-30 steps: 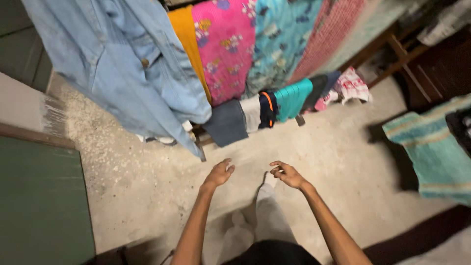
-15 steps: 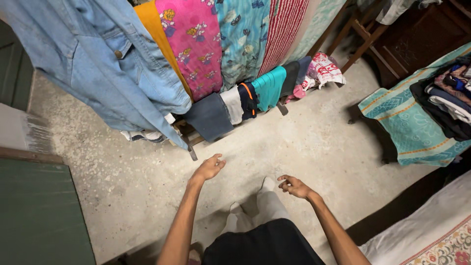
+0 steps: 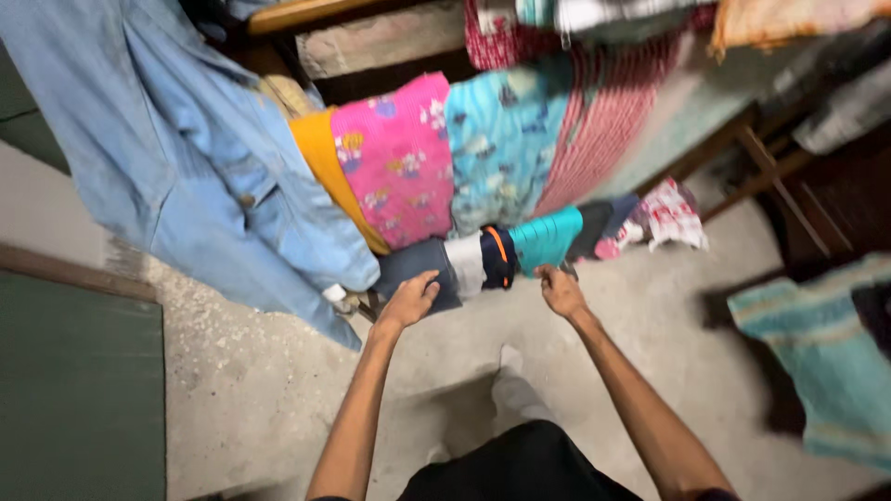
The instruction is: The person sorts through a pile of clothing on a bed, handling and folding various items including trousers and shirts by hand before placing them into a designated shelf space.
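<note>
A drying rack holds a row of small folded clothes on its low rail. My left hand (image 3: 409,301) reaches forward, its fingers loosely apart against the lower edge of a dark grey cloth (image 3: 415,263). My right hand (image 3: 561,291) is up at the bottom edge of a teal cloth (image 3: 548,237) with curled fingers; blur hides whether it grips the cloth. Between the two hang a white cloth (image 3: 467,263) and a dark garment with an orange stripe (image 3: 498,254).
A pale denim jacket (image 3: 186,158) hangs at the left, with orange, pink floral (image 3: 394,158), blue and red-striped sheets above the rail. A green door (image 3: 79,390) is at the left, a striped teal towel (image 3: 817,362) and wooden furniture at the right. The floor is concrete.
Both hands have risen from over the floor to the low row of clothes. The view has tilted up and closer to the rack.
</note>
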